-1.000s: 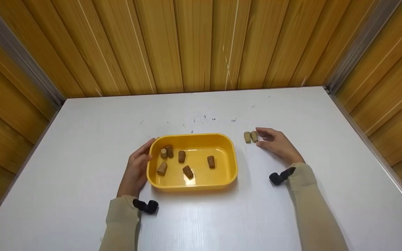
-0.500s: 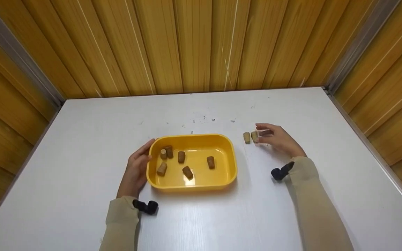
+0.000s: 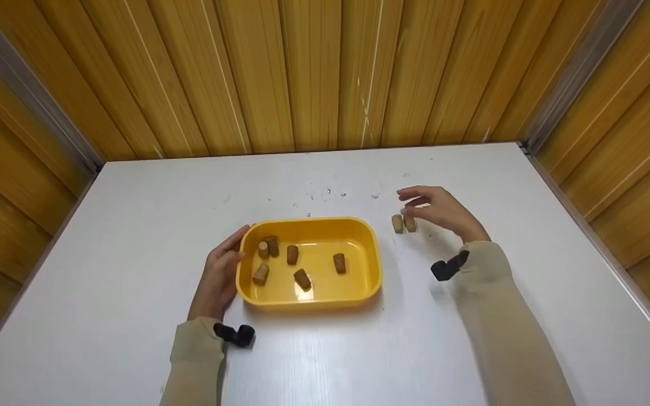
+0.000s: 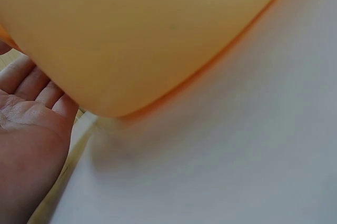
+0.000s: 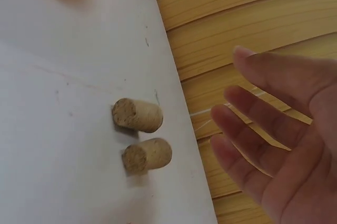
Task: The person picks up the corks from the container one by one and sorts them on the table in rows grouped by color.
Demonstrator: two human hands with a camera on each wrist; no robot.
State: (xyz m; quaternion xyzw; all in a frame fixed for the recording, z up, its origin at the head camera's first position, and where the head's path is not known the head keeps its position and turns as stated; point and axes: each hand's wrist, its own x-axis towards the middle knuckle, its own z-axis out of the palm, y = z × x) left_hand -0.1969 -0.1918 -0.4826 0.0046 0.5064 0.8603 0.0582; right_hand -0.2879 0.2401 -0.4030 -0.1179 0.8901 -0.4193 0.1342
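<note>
A yellow plastic basin (image 3: 308, 304) stands in front of me, with several brown cork stoppers (image 3: 292, 255) lying inside it. My left hand (image 3: 222, 276) holds the basin's left end; in the left wrist view its fingers (image 4: 37, 84) reach against the basin's wall and partly disappear behind it. On the table right of the basin, two pale cork stoppers (image 3: 397, 224) lie side by side. Above and just behind them is my right hand (image 3: 440, 210), its fingers loosely bent and apart. The right wrist view shows both pale corks (image 5: 138, 115) apart from this hand, which holds nothing.
A white table (image 3: 325, 361) with small dark marks near its back carries everything. Wood-patterned panels (image 3: 313, 73) wall it in at the back and both sides. Black wrist cameras (image 3: 449, 266) stick out inward from both sleeves.
My right hand has drawn away from the pale corks, then moved up and left, over and behind them. A narrow gap opened between the two corks. My left hand and the basin stay put.
</note>
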